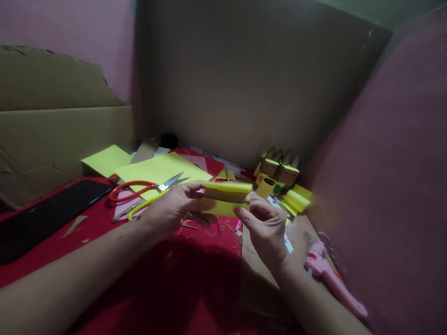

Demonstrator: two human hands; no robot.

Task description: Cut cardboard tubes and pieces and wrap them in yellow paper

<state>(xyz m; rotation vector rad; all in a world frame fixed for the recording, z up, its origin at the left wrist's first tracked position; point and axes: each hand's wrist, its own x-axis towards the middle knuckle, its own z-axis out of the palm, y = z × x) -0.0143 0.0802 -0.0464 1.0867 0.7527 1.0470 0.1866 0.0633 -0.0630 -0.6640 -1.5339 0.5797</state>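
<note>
Folded yellow paper strip [226, 197] held in the air between both hands, above the red work surface [195, 279]. Its long axis runs left to right, roughly level, spanning the gap from one set of fingertips to the other.

Left hand [172, 209]: fingers closed on the strip's left end, thumb below and forefinger along the upper edge, so the paper extends rightward from this grip.

Right hand [267, 228]: fingers pinched narrow on the strip's lower right corner, the paper lying up and to the left of the fingertips. Both hands are equally near; each holds an end.

Just beyond the left hand's knuckles lie red-handled scissors [146, 187], blades pointing right, on a yellow paper sheet [164, 168]. A black phone [45, 216] rests well to the left of that hand. Beyond the right fingertips stand small yellow paper figures [279, 170]. A pink glue gun [331, 279] lies to the right of the right wrist, on a cardboard piece [258, 284]. Cardboard panels [244, 83] wall in the scene.
</note>
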